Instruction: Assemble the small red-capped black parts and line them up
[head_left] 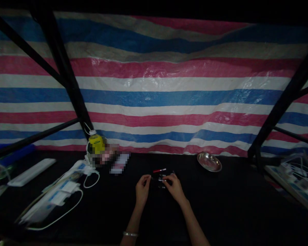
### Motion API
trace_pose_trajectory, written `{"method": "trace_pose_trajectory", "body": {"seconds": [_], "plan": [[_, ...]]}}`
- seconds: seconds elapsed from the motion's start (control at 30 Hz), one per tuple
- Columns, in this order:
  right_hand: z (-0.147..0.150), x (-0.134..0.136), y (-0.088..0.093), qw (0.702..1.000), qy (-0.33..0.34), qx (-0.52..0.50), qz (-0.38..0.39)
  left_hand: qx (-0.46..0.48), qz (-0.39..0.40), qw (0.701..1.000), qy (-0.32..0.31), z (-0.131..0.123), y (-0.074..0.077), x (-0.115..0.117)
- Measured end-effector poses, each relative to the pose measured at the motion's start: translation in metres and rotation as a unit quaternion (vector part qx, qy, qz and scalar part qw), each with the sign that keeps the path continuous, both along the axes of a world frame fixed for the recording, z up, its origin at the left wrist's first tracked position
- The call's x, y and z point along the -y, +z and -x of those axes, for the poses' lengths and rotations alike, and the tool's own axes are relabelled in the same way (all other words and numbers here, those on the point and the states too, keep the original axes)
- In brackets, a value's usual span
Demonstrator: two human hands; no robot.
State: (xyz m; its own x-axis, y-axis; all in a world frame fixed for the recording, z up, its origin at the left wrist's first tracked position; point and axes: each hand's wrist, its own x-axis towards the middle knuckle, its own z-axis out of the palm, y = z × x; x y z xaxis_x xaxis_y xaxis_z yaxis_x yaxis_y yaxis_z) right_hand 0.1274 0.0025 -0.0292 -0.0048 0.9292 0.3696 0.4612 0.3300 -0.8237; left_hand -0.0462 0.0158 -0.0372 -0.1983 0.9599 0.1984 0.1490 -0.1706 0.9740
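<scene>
My left hand (143, 190) and my right hand (175, 188) face each other low over the black table, both with fingers pinched. Between them runs a thin dark piece with a clear, shiny section (160, 180), too small and dim to name. The right fingertips grip its shiny end, while the left fingertips close at its dark end. Just beyond the hands lies a small red tube with a silver end (159, 170). A few small dark and shiny parts (162, 187) lie close around the fingers, partly hidden by them.
A round metal dish (209, 162) stands at the back right. On the left are a power strip (53, 198) with white cables, a long white box (32, 172) and a yellow-labelled bottle (96, 142). Black frame posts (71, 89) and striped sheeting (169, 99) bound the table (220, 212).
</scene>
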Motion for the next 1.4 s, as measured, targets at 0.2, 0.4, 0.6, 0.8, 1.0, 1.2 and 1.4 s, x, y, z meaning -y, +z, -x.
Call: {"method": "trace_pose_trajectory", "body": {"seconds": [0.2, 0.4, 0.6, 0.8, 1.0, 1.2, 1.4], "plan": [[0.0, -0.001, -0.006, 1.0, 0.002, 0.017, 0.006, -0.074, -0.005, 0.996, 0.038, 0.0, -0.009, 0.0], [-0.001, -0.001, -0.008, 0.999, 0.009, 0.034, 0.003, -0.144, -0.005, 0.987, 0.074, -0.001, -0.015, 0.002], [-0.001, 0.0, -0.01, 0.997, 0.005, 0.073, -0.009, -0.156, -0.005, 0.984, 0.081, -0.002, -0.016, 0.003], [-0.001, 0.006, -0.006, 0.995, 0.008, 0.101, -0.021, -0.166, -0.01, 0.983, 0.078, -0.002, -0.016, 0.002], [-0.003, 0.01, -0.005, 0.995, -0.011, 0.087, -0.052, -0.203, -0.078, 0.971, 0.095, -0.001, -0.018, 0.0], [-0.012, 0.021, -0.007, 0.987, -0.093, 0.114, -0.063, -0.344, -0.128, 0.926, 0.084, -0.009, -0.007, 0.012], [-0.022, 0.031, -0.013, 0.97, -0.194, 0.12, -0.088, -0.437, -0.155, 0.886, 0.003, -0.017, 0.0, 0.02]]}}
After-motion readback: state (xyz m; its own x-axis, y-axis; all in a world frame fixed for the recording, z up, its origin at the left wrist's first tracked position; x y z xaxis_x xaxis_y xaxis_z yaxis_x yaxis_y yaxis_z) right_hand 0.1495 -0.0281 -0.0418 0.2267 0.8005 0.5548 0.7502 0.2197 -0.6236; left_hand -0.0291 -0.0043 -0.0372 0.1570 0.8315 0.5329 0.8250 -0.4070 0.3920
